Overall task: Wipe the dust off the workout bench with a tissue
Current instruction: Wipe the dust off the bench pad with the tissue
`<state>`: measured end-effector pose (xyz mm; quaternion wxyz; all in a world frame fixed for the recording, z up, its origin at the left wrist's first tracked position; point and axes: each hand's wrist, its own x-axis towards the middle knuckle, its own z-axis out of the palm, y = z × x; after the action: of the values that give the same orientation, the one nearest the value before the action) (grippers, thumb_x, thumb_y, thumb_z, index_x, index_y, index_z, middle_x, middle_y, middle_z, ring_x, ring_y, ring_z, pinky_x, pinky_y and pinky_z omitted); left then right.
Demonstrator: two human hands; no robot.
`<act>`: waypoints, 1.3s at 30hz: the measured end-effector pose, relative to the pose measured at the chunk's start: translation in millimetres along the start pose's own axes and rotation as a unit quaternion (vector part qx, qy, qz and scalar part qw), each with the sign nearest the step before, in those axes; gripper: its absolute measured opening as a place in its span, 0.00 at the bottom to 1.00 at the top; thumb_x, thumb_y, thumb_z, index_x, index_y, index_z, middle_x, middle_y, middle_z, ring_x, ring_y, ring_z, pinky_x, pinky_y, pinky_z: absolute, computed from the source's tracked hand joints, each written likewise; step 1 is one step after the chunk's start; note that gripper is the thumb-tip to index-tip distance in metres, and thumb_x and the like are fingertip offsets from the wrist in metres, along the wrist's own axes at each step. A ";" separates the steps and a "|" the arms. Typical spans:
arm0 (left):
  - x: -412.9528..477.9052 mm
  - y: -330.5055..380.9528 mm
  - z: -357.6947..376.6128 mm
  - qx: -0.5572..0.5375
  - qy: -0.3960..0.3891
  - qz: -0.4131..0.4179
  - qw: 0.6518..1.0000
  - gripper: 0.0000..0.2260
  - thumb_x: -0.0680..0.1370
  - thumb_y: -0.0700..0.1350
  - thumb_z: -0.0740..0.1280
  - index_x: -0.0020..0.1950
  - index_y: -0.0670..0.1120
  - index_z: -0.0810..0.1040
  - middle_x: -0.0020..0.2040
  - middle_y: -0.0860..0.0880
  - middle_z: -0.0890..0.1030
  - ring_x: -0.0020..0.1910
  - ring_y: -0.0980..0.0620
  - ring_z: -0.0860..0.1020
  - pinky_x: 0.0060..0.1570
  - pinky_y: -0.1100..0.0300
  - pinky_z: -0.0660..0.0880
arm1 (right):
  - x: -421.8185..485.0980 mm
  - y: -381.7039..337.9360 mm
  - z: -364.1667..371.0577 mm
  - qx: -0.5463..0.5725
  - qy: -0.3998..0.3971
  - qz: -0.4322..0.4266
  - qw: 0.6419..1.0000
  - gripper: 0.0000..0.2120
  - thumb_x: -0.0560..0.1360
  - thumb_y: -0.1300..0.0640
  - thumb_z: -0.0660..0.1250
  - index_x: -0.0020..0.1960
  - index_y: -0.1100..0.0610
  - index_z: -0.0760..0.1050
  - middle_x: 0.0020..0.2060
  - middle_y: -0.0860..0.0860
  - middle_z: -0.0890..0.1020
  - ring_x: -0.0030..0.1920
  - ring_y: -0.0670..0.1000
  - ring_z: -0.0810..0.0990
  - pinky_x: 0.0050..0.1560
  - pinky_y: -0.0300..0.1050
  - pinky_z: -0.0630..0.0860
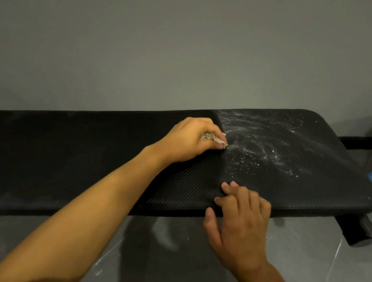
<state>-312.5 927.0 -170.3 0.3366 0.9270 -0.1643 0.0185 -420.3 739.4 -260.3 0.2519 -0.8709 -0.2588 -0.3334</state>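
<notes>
Bench (83,154) black, ribbed, dust-streaked; tissue (217,138) crumpled

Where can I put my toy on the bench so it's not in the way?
The long stretch of bench left of the left hand is bare and looks clean. The right end, past both hands, is bare too, but dust covers it. The middle is crowded: the left hand holds the tissue there, and the right hand rests on the near edge.
</notes>
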 end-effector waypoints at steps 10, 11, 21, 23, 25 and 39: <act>-11.4 16.1 11.0 0.025 -0.013 0.001 1.000 0.08 0.77 0.54 0.72 0.55 0.58 0.84 0.53 0.58 0.80 0.56 0.60 0.77 0.60 0.52 0.75 | 1.5 -0.9 -4.6 -0.018 -0.012 0.003 1.000 0.11 0.73 0.49 0.64 0.45 0.56 0.76 0.53 0.56 0.82 0.56 0.56 0.75 0.52 0.54 0.66; -8.4 14.0 8.5 0.041 0.016 -0.013 0.999 0.09 0.77 0.55 0.72 0.56 0.57 0.84 0.53 0.58 0.80 0.55 0.59 0.78 0.59 0.51 0.75 | 1.7 -1.7 -4.6 -0.016 -0.012 0.005 1.000 0.11 0.73 0.49 0.64 0.45 0.56 0.77 0.53 0.56 0.82 0.56 0.56 0.75 0.52 0.53 0.66; -35.9 27.3 21.7 -0.020 -0.008 0.039 0.999 0.08 0.77 0.50 0.73 0.55 0.53 0.85 0.52 0.59 0.80 0.56 0.63 0.78 0.61 0.64 0.72 | 0.9 0.1 -5.4 -0.019 -0.015 0.004 1.000 0.11 0.74 0.48 0.64 0.46 0.56 0.75 0.52 0.56 0.81 0.53 0.56 0.74 0.50 0.53 0.66; -27.3 26.1 16.2 -0.016 0.007 -0.009 1.000 0.09 0.77 0.51 0.72 0.57 0.53 0.84 0.54 0.56 0.79 0.55 0.61 0.77 0.61 0.56 0.75 | 1.3 -1.6 -6.8 -0.016 -0.020 0.005 1.000 0.11 0.74 0.48 0.64 0.46 0.56 0.76 0.52 0.55 0.81 0.54 0.56 0.75 0.50 0.53 0.66; -27.0 30.0 17.7 -0.005 0.010 -0.031 0.999 0.09 0.78 0.51 0.71 0.58 0.53 0.84 0.53 0.56 0.77 0.53 0.61 0.76 0.60 0.54 0.75 | 1.9 -2.6 -9.5 -0.014 -0.029 0.005 0.999 0.11 0.74 0.48 0.64 0.46 0.56 0.76 0.52 0.55 0.80 0.54 0.56 0.75 0.50 0.53 0.66; -66.3 45.7 35.9 0.035 -0.009 0.013 0.999 0.07 0.80 0.51 0.69 0.57 0.59 0.81 0.51 0.58 0.75 0.53 0.62 0.74 0.63 0.51 0.70 | 14.9 70.0 -77.6 -0.024 -0.158 0.001 0.987 0.19 0.80 0.47 0.59 0.63 0.58 0.77 0.61 0.55 0.74 0.62 0.57 0.75 0.63 0.50 0.67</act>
<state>-392.4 890.9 -179.5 0.3027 0.9359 -0.1790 0.0204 -402.3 644.5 -217.8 0.1867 -0.9187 -0.2866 -0.1974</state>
